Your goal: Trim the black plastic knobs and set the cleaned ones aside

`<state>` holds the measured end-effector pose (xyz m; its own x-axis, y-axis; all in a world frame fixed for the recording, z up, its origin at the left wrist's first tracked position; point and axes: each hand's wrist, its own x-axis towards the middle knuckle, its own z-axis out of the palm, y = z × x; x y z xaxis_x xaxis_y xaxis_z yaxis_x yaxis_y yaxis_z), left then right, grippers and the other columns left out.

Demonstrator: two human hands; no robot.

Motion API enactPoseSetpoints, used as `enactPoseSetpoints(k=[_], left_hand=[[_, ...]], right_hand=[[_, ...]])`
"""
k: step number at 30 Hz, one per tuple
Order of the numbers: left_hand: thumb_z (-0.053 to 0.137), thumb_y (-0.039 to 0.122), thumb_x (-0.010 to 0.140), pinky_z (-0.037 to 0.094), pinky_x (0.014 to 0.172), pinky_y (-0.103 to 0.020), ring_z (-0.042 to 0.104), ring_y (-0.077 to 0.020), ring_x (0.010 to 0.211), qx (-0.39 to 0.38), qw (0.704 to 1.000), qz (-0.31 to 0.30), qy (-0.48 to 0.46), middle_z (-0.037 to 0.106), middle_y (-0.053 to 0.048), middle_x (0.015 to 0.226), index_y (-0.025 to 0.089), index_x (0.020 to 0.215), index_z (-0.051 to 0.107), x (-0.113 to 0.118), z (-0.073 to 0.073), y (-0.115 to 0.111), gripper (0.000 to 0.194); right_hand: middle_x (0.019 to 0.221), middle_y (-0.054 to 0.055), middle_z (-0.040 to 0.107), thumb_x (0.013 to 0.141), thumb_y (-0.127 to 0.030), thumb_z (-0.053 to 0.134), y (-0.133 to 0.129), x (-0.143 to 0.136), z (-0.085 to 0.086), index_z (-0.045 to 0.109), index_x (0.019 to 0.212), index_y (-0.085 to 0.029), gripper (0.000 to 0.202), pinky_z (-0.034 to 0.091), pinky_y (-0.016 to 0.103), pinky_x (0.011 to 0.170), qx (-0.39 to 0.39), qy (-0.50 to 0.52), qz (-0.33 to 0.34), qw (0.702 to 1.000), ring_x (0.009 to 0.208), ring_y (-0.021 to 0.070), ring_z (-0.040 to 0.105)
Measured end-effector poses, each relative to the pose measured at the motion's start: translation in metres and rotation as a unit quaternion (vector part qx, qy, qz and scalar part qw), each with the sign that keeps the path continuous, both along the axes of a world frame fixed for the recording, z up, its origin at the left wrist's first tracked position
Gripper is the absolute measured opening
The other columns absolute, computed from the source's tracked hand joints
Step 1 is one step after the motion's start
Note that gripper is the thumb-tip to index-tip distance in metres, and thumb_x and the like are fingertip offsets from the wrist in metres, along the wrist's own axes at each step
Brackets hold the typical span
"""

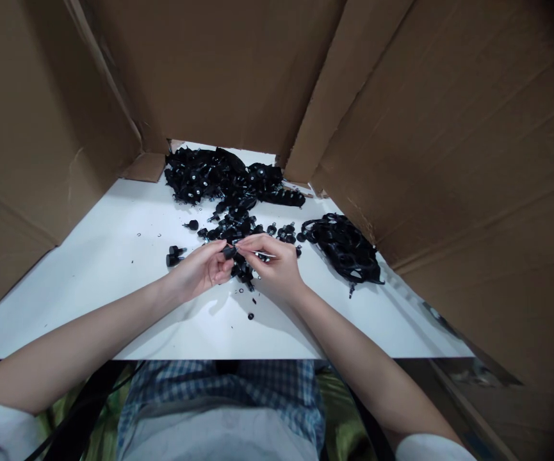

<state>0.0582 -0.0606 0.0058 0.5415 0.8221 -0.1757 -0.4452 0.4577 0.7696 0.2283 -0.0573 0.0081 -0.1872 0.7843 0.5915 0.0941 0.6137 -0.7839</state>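
Over the middle of the white table, my left hand [205, 269] pinches a black knob screw [229, 252] between thumb and fingers, its metal end turned toward the right. My right hand [273, 261] meets it there, thumb and forefinger pressed together at the metal end. Whatever lies between those right fingertips is too small to make out. Just behind and beneath both hands spreads a loose heap of similar black knob screws [234, 224]. Two more knob screws [174, 256] lie left of my left hand.
A larger pile of black parts [204, 174] sits at the back against the cardboard wall [219, 77]. To the right lies a tangled black bundle [344, 248]. Small black rings and scraps, including one round piece [250, 316], dot the white table [161, 320]. Cardboard encloses both sides.
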Motion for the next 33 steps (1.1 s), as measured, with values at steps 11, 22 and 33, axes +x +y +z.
enactPoseSetpoints(k=[11,22,33], left_hand=[[0.056,0.033,0.085,0.029,0.044,-0.019,0.04,-0.005,0.038,0.051,0.998,0.019,0.011,0.051,0.003,0.053,0.016,0.085,0.055,-0.001,0.003,-0.003,0.017],[0.062,0.036,0.081,0.032,0.047,-0.02,0.045,-0.0078,0.046,0.198,0.959,0.065,0.192,0.05,0.007,0.053,0.019,0.088,0.046,0.001,0.003,-0.004,0.024],[0.063,0.031,0.08,0.04,0.053,-0.023,0.052,-0.0108,0.055,0.27,0.924,0.083,0.257,0.051,0.006,0.061,0.019,0.093,0.05,-0.004,0.002,0.001,0.023]], right_hand=[[0.082,0.003,0.072,0.071,-0.032,0.075,-0.004,0.002,0.006,0.067,0.073,-0.021,0.013,0.057,0.034,0.079,-0.163,0.098,0.02,0.982,0.084,0.0182,0.069],[0.085,0.001,0.07,0.09,-0.03,0.052,0.001,0.006,0.006,0.069,0.102,-0.028,0.021,0.053,0.033,0.078,-0.054,0.016,-0.052,0.997,0.079,0.0145,0.065],[0.084,0.001,0.071,0.073,-0.024,0.07,0.0,0.005,0.01,0.066,0.085,-0.024,0.013,0.051,0.028,0.07,-0.071,-0.065,0.003,0.995,0.079,0.0163,0.066]])
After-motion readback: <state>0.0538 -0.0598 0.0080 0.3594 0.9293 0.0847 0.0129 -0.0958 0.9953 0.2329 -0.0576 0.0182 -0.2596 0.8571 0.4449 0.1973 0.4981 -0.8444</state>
